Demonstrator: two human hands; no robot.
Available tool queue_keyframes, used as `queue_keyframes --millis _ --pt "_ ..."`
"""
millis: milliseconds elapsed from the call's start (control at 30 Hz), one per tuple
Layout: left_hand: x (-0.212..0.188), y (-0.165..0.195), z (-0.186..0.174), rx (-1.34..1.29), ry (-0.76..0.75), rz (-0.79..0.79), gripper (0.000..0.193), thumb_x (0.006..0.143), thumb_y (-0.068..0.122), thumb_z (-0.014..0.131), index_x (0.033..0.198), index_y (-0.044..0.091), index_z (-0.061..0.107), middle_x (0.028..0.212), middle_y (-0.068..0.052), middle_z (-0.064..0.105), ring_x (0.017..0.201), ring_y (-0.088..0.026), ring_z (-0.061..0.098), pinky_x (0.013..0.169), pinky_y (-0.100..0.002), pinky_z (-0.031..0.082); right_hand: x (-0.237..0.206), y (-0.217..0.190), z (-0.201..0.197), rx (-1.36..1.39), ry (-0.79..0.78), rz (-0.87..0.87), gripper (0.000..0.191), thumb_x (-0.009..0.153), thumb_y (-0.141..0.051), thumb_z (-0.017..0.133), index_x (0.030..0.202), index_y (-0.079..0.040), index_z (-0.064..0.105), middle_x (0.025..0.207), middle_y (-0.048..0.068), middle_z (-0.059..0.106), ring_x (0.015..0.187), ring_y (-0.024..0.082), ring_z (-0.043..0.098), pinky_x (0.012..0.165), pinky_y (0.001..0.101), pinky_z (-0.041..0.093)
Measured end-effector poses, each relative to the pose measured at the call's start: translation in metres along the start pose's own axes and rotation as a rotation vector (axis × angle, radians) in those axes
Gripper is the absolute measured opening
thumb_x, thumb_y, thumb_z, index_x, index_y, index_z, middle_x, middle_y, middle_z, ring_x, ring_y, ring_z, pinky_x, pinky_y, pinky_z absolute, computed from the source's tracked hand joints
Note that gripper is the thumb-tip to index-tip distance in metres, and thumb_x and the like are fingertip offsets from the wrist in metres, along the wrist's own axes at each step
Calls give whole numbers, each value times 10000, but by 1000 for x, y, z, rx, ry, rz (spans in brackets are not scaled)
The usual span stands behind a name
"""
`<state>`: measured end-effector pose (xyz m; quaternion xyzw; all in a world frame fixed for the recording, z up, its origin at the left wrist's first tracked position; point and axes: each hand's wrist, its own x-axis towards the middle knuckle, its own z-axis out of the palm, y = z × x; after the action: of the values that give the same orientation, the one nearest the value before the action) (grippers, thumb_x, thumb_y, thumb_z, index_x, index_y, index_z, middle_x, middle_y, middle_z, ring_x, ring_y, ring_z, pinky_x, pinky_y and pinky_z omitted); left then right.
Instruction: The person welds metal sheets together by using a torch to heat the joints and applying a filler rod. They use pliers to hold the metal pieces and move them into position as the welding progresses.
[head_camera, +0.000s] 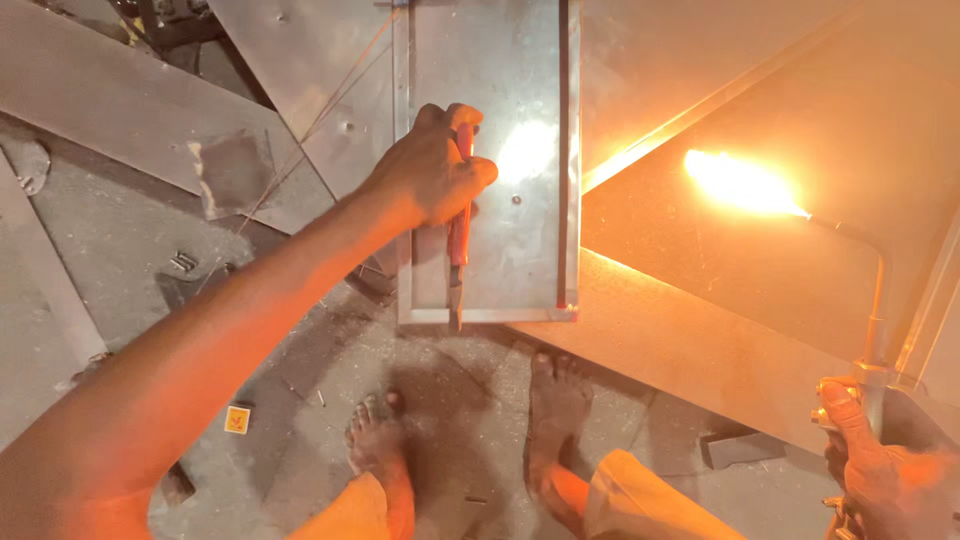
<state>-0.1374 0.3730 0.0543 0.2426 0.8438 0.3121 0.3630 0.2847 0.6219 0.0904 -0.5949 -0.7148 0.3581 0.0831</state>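
Bare feet (540, 420) are planted on the gritty concrete floor (130, 250), nearest the camera. At the lower right the right hand (880, 470) is wrapped tight around the brass valve end of a torch (875, 330), fingers closed on it; its thin tube rises to a lit flame (740, 182) that burns over open sheet metal (750, 90), well apart from the workpiece. Farther out, a shallow metal tray (520, 250) lies flat, and the left hand (435, 175) is clenched around the red handle of a tool (459, 245), probably pliers or a scriber, though glare makes that hard to tell; its tip is laid at the tray's near edge. The step in hand is judged to be the steadying of the tray before heat is applied. For the next move, the flame would need to be swung left onto a seam while the tool is kept pressed down and the feet kept back.
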Motion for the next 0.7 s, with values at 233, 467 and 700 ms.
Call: queue_keyframes --millis 233,467,700 --pt "-16 2 5 -130 413 313 275 846 82 623 1108 12 577 1063 -199 506 860 -291 595 669 -461 587 -5 0 -12 -27 -81 -109 285 908 -139 805 1168 -38 748 709 -7 545 514 66 401 433 269 285" --pt "-1 -37 -22 -476 699 214 127 910 40 558 923 21 433 934 -66 527 622 -141 594 429 -338 583 1 5 -5 12 -116 89 289 892 -131 811 1077 65 709 644 29 476 501 99 341 439 317 221" --pt "-8 -78 -44 -758 696 162 75 983 115 579 1016 69 530 936 -101 568 717 -150 620 614 -315 650 6 4 -2 21 -206 26 349 874 -136 784 1187 -2 712 644 8 489 508 84 367 444 287 262"
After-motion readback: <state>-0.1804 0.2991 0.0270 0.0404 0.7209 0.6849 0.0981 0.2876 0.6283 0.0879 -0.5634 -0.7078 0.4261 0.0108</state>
